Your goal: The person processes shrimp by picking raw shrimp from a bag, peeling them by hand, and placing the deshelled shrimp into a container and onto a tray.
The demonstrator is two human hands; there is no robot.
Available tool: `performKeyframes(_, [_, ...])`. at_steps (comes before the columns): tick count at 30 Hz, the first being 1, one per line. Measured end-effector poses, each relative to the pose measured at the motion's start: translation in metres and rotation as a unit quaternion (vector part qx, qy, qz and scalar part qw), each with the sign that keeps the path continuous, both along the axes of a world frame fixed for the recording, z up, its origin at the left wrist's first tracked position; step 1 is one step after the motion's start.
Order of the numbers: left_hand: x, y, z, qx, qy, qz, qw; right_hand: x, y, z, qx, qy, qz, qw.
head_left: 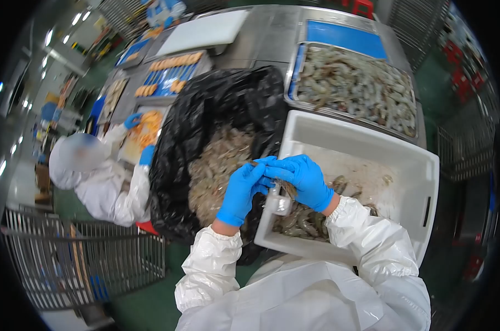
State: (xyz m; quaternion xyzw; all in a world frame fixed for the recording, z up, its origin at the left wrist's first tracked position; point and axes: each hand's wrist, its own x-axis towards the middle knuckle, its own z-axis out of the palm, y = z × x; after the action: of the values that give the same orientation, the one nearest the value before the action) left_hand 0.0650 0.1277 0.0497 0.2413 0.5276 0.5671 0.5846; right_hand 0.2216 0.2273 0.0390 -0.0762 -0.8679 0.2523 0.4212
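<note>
My left hand [242,190] and my right hand [304,181], both in blue gloves, meet over the left edge of a white tub [426,182]. Their fingers are closed together on one raw shrimp [287,188]. Its legs and feelers hang below my right fingers; much of its body is hidden by the gloves. Whole shrimp [304,220] lie in the near left part of the tub, under my right forearm. To the left, a black plastic bag [206,94] lines a container with a heap of shrimp shells and heads [217,165].
Behind the tub, a metal tray [349,122] holds many peeled shrimp [355,83] beside a blue sheet [346,38]. At left, a co-worker [104,182] in white handles orange pieces [146,129]. Skewered pieces [170,71] and a white board [206,33] are farther back.
</note>
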Motion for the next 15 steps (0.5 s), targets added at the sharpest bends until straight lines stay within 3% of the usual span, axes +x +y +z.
performKeyframes(4, [-0.046, -0.049, -0.01, 0.009, 0.048, 0.115, 0.992, -0.05, -0.027, -0.002, 0.095, -0.105, 0.067, 0.988])
performKeyframes(7, [-0.066, -0.081, -0.015, 0.021, 0.114, 0.184, 0.976, -0.069, -0.043, 0.004, -0.035, -0.143, 0.0, 0.989])
performKeyframes(8, [-0.069, -0.088, -0.015, 0.029, 0.142, 0.2, 0.969, -0.081, -0.046, -0.01, -0.106, -0.074, -0.022, 0.991])
performKeyframes(11, [-0.071, -0.103, -0.015, 0.044, 0.206, 0.225, 0.951, -0.111, -0.068, -0.015, -0.33, -0.094, 0.058, 0.938])
performKeyframes(13, [-0.07, -0.107, -0.019, 0.065, 0.239, 0.245, 0.937, -0.121, -0.079, -0.011, -0.31, -0.225, 0.116, 0.916])
performKeyframes(15, [-0.071, -0.111, -0.019, 0.095, 0.329, 0.255, 0.904, -0.134, -0.089, -0.021, -0.419, -0.251, 0.204, 0.849])
